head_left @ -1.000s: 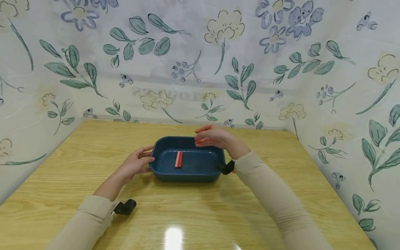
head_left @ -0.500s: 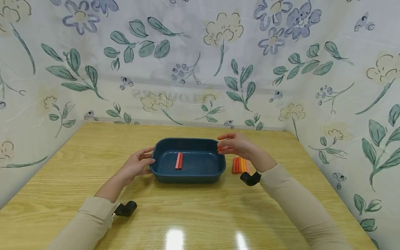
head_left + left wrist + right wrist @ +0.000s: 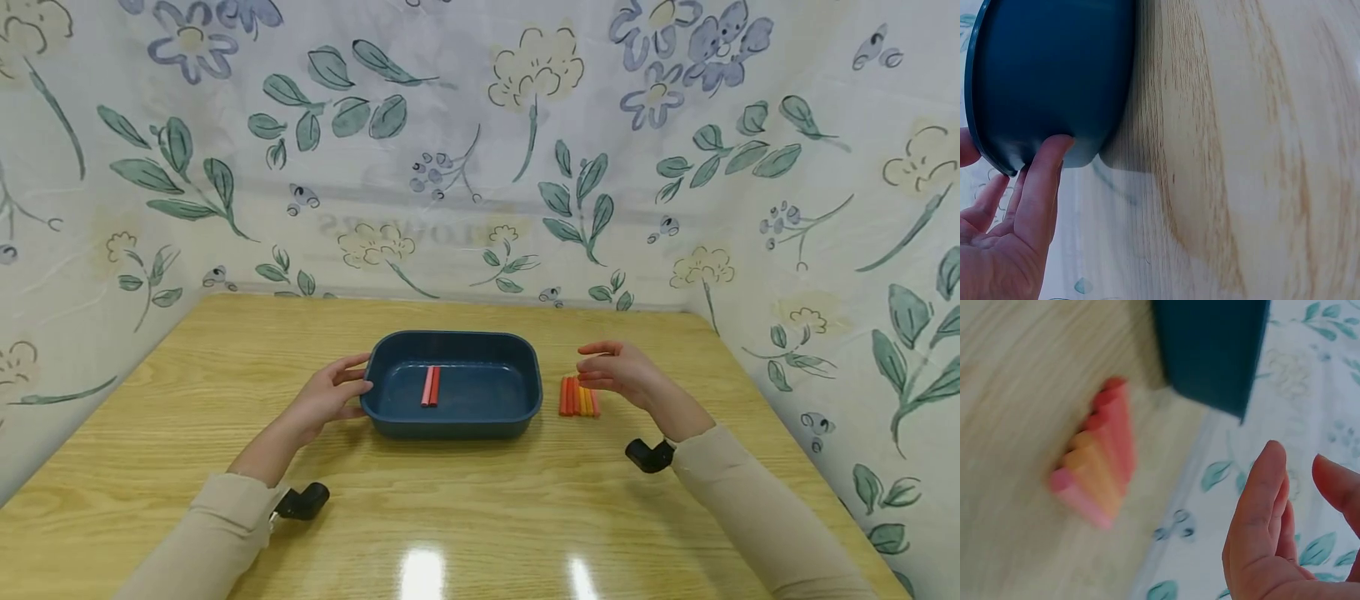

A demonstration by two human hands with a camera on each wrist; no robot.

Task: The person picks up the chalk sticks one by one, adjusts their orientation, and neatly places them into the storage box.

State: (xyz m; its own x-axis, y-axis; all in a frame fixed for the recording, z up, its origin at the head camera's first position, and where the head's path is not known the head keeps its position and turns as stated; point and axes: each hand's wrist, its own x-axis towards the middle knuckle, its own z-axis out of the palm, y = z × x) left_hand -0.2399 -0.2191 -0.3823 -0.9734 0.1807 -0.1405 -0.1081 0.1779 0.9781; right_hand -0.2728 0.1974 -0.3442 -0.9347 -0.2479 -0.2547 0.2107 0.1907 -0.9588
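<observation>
My left hand (image 3: 327, 390) holds the left end of a deep dark blue tray (image 3: 453, 428), its thumb at the rim and fingers against the outer wall. In the left wrist view those fingers (image 3: 1047, 181) touch the tray's side. Two short round sticks, one pink (image 3: 427, 387) and one red (image 3: 434, 387), lie side by side on the tray's floor. To the right of the tray, a row of similar sticks (image 3: 567, 398) in red, orange and pink lies on the table. My right hand (image 3: 626, 372) hovers above and just right of that row, fingers extended, nothing held.
The wooden table (image 3: 480, 517) reaches back to a flowered cloth (image 3: 450, 167) hanging behind and at both sides. Black wrist cameras (image 3: 302, 501) stick out from both beige sleeves.
My right hand has moved right, from above the tray to beside the row of sticks, which has come into sight. The left hand and both sticks in the tray stay put.
</observation>
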